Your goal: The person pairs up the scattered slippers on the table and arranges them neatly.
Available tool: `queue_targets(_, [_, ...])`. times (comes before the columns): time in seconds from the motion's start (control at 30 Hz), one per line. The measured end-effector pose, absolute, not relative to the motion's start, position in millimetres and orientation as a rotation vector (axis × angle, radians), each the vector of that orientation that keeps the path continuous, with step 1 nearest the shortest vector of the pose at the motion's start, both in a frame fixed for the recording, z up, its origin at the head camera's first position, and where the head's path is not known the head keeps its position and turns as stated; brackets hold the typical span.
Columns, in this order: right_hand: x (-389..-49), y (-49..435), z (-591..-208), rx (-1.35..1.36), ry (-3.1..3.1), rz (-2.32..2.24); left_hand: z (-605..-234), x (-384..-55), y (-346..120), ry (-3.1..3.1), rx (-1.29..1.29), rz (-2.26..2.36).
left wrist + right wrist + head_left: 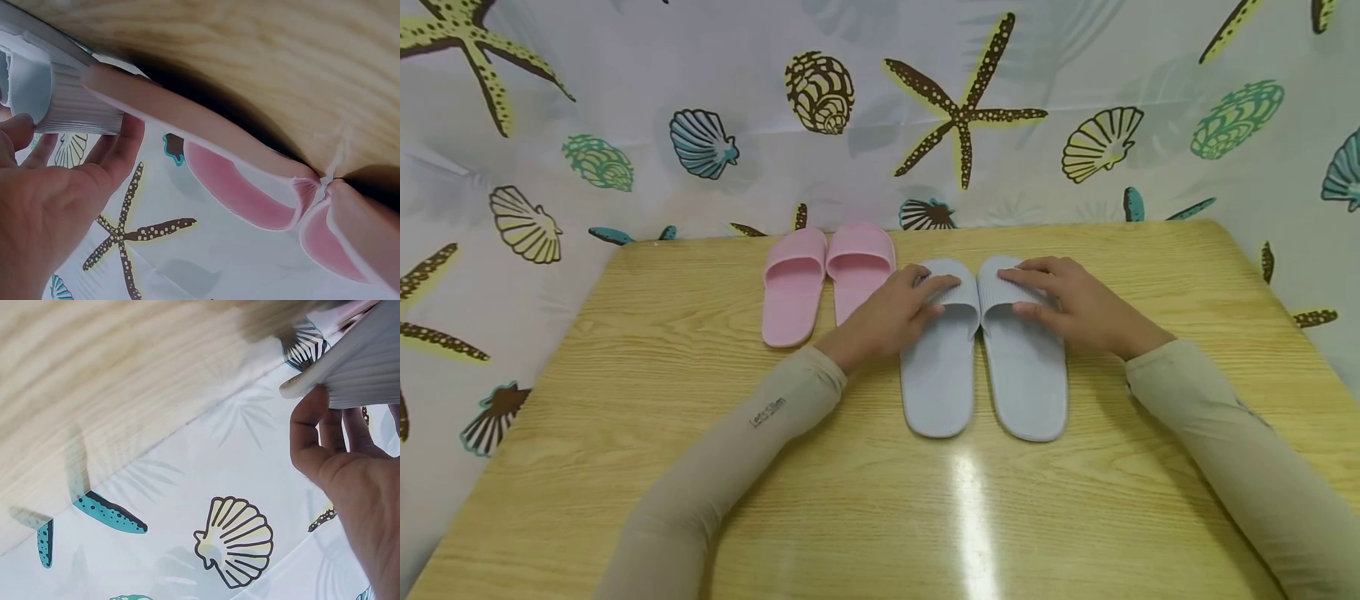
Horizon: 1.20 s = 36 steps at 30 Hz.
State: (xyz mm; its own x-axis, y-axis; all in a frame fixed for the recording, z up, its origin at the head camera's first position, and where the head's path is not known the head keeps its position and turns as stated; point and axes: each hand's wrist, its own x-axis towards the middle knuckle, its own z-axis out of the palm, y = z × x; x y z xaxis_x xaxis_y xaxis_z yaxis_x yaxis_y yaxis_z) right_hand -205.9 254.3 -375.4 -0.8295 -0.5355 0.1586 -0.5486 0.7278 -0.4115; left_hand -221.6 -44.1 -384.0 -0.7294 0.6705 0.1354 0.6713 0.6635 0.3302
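Two light grey slippers lie side by side, toes away from me, on the wooden table. My left hand (891,312) holds the left grey slipper (937,383) at its ribbed strap, fingers over the strap and its outer side, thumb by the strap's rear edge. On the other side, my right hand (1078,308) holds the right grey slipper (1028,383) by its strap. The right wrist view shows curled fingers (309,425) touching that slipper's edge. Just left of the grey pair is a pink pair; the left forearm partly covers the right pink slipper (861,242).
The left pink slipper (793,304) sits near the table's back edge. Behind and beside the wooden table (850,508) hangs a white cloth (760,67) printed with shells and starfish. Light reflects off the tabletop in front of the grey pair.
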Motion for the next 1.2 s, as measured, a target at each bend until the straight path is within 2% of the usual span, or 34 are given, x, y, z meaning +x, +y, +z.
queue_targets(0.63, [-229,257,-379,0.871,-2.942,0.728,-384,-244,-39,-2.863,-1.150,-0.574])
queue_targets(1.2, [-259,257,-381,0.894,-2.942,0.774,-383,-265,-34,-2.932,-1.045,-0.575])
